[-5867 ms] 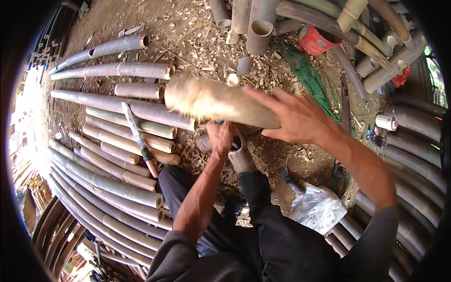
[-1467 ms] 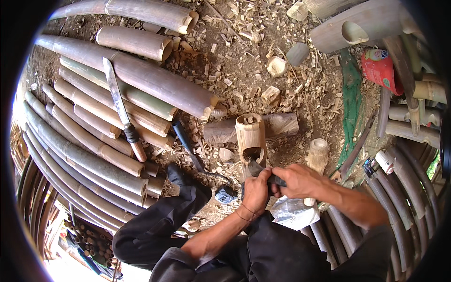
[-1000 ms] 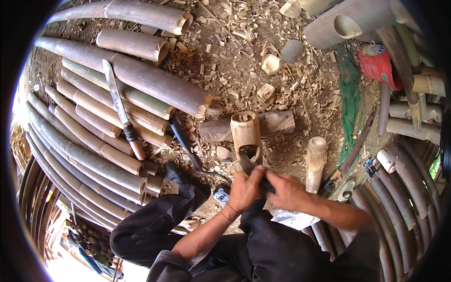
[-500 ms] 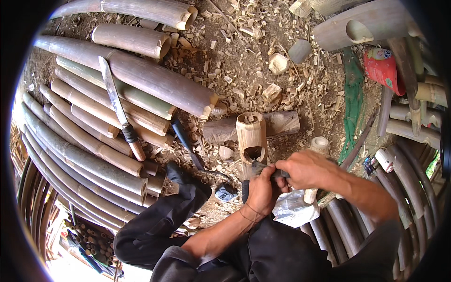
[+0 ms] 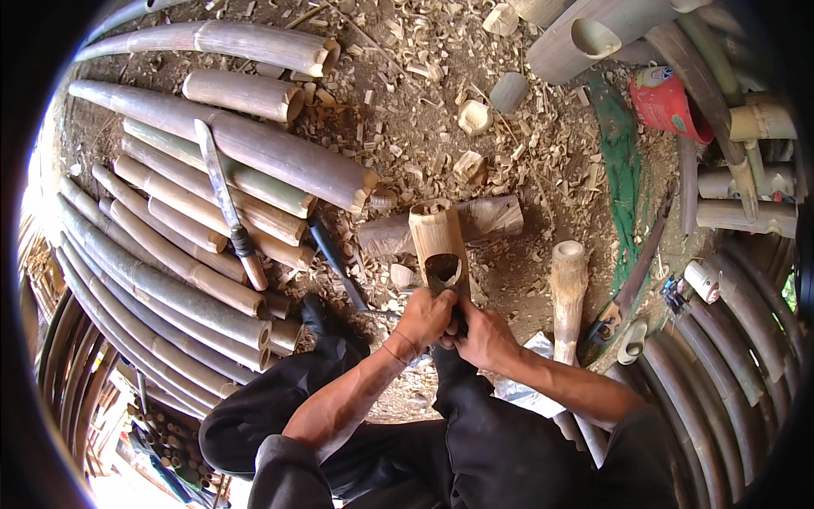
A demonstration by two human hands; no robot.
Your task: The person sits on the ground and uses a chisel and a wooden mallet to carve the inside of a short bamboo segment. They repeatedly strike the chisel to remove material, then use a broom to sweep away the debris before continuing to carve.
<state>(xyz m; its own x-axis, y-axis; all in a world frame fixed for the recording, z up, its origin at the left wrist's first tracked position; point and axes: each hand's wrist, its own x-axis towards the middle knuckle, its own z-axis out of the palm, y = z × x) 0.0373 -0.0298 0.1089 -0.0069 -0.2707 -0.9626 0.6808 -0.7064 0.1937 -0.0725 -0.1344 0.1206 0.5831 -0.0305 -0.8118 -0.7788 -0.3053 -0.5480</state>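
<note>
A pale, peeled bamboo section [image 5: 434,231] with a wide cut-out in its side leans across a short wooden log [image 5: 500,216]. Both my hands are closed close together at the near rim of that cut-out. Fingers of my left hand [image 5: 424,321] press at the grey metal of a dark-handled blade [image 5: 442,283], whose tip reaches into the opening. Wrapped round its dark handle, my right hand [image 5: 490,338] sits just beside the left. My fingers hide most of the tool, so its exact kind does not show.
Bamboo poles [image 5: 186,271] lie stacked at left, with a long knife [image 5: 222,191] on top. A wooden mallet [image 5: 568,288] and a handsaw [image 5: 627,293] lie at right. Beyond are green netting [image 5: 623,161], a red container [image 5: 670,106] and scattered shavings [image 5: 398,127].
My hands have drawn together and the blade has gone from lying across them to pointing into the cut-out. The right forearm has swung lower, uncovering the mallet. The view has shifted slightly.
</note>
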